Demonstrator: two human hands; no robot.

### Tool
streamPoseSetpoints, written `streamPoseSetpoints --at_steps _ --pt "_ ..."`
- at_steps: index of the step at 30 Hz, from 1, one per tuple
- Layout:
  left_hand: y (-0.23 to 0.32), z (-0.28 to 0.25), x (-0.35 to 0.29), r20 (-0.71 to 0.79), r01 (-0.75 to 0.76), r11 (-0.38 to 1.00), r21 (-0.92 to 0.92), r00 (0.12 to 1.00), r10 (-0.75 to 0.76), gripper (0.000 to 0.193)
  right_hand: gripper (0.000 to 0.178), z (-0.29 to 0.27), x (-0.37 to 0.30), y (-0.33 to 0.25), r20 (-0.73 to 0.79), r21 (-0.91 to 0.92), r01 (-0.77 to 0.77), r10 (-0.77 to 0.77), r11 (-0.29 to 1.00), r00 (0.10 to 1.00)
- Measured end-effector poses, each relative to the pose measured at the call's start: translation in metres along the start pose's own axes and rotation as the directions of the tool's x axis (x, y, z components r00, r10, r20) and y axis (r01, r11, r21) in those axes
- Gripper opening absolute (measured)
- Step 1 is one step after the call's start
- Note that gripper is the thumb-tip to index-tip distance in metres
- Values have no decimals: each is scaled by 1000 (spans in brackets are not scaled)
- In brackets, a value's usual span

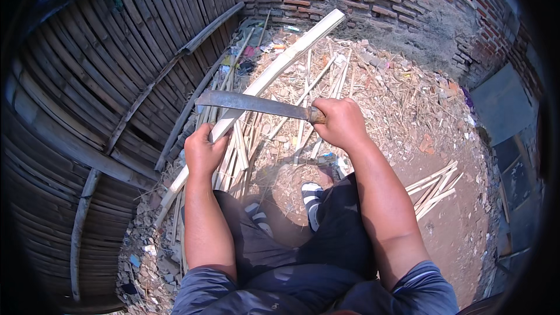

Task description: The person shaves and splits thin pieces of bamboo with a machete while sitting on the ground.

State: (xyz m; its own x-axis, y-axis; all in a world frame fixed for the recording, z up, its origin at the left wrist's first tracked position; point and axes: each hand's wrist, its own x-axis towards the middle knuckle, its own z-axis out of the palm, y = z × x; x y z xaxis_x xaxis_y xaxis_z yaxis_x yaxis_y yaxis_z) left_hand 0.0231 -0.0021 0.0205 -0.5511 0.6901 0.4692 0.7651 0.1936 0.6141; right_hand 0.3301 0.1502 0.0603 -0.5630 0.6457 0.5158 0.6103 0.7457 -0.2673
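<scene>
My left hand (204,150) is closed around a long pale strip of split bamboo (279,69). The strip slants from low on the left up to the far middle, its far end raised. In my right hand (341,121) is the wooden handle of a machete (256,104), gripped with the fingers wrapped round it. Its broad dark blade points left and lies across the strip, just beyond my left hand. Whether the edge has bitten into the strip I cannot tell.
Split bamboo pieces (241,147) lie on the littered ground before me, and a smaller bundle (433,189) rests at the right. A slatted bamboo wall (146,41) stands close on the left. A brick wall (396,0) closes off the far side. My sandalled feet (312,201) are below.
</scene>
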Motion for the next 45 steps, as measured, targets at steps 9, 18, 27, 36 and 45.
streamPoseSetpoints --at_steps 9,18,27,36,45 --pt "-13 4 3 -28 -57 998 35 998 58 37 34 -7 12 24 -54 126 -398 407 909 912" --pt "-37 24 8 27 -6 998 57 1000 5 35 24 56 21 17 -1 -20 18 -18 1000 1000" --pt "-26 15 15 165 114 992 53 979 -121 36 37 54 32 54 -2 188 -422 430 887 903" --pt "-35 20 11 200 106 994 26 974 -109 42 36 60 30 15 179 99 -186 166 978 970" --pt "-38 16 11 188 101 995 -2 977 -99 41 37 63 27 39 203 278 -396 349 875 915"
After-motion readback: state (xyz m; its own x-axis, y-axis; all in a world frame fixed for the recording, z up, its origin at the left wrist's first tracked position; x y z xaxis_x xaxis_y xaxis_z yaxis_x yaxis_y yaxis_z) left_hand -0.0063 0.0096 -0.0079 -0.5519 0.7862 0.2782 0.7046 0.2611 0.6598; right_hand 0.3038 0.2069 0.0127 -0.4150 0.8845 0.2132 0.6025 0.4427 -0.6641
